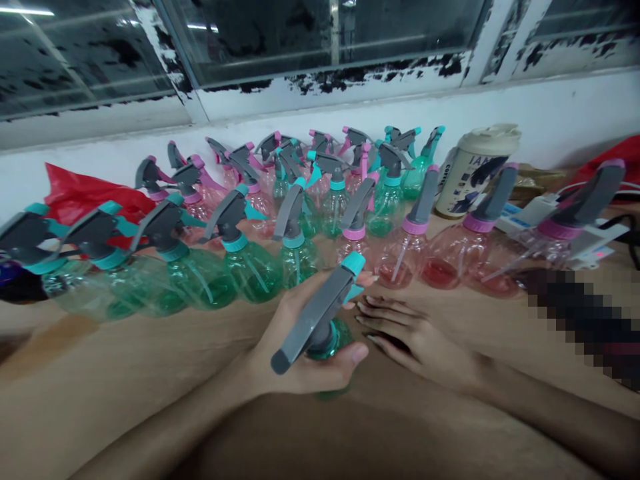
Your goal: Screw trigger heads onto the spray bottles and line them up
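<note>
My left hand (290,317) is wrapped around a small green spray bottle (333,343) with a grey spray head and turquoise collar. The bottle stands upright close in front of me, and my fingers hide much of its body. Just right of it, my right hand (425,337) rests low over the table with its fingers stretched out, holding nothing. Beyond my hands runs a row of spray bottles: several green ones (253,267) to the left and several pink ones (400,257) to the right, some with a little liquid inside.
More pink and green spray bottles (336,200) crowd against the wall. A paper coffee cup (473,170) with a lid stands behind the pink row. Red plastic (95,193) lies at the left. A white device (590,243) sits at the right. Window frames line the back.
</note>
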`<state>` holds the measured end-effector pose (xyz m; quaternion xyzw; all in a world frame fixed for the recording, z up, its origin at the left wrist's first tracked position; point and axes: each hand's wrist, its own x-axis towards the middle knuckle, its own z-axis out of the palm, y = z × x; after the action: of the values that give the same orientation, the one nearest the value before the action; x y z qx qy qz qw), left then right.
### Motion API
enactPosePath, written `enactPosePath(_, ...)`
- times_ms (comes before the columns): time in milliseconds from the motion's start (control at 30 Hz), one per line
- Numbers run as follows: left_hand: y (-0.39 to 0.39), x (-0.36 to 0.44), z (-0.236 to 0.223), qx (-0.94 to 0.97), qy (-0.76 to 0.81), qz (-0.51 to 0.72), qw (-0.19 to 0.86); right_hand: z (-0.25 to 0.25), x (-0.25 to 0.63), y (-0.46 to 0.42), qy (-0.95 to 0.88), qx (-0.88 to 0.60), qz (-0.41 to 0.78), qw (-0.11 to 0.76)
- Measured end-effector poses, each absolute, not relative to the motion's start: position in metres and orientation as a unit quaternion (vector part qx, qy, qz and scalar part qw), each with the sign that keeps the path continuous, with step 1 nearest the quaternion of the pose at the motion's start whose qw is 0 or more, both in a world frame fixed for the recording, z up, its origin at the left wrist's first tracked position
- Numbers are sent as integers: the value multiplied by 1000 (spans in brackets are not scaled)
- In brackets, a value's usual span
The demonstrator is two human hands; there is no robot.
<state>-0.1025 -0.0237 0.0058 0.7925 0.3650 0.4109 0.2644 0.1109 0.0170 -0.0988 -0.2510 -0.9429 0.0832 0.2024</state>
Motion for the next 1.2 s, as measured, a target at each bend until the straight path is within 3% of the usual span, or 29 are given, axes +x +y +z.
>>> enactPosePath(167, -21, -103, 4, 784, 335, 416, 317, -98, 111, 17, -944, -252, 86, 196)
enactPosePath(533, -19, -103, 1, 791, 419, 388, 219, -96, 111, 18, -938, -258, 112, 202)
enactPosePath(1200, -24, -99, 5, 796, 397, 398, 226, -95, 111, 18, -936, -252, 112, 219)
